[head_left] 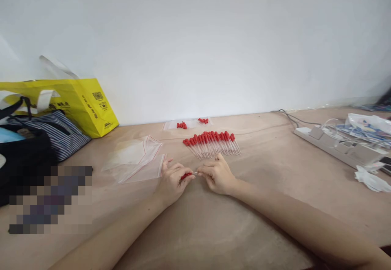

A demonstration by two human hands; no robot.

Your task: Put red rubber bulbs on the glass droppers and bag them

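Observation:
My left hand (174,179) pinches the red end of a thin stick (186,176) just above the table. The pale stem sticks out to the right, and the closed fingertips of my right hand (217,175) grip its far end. Just beyond my hands lies a slanted row of several similar red-headed sticks (210,143), heads away from me and pale stems toward me. Behind the row, small red pieces (182,126) and a second small red cluster (203,120) rest on clear plastic by the wall. My fingers partly cover the held stick.
Clear zip bags (139,160) with red seal lines lie left of my hands. At the far left stand a yellow bag (88,107), a striped pouch (67,133) and a black bag (33,160). A power strip (339,145) with cables and a crumpled white wrapper (371,179) are at right.

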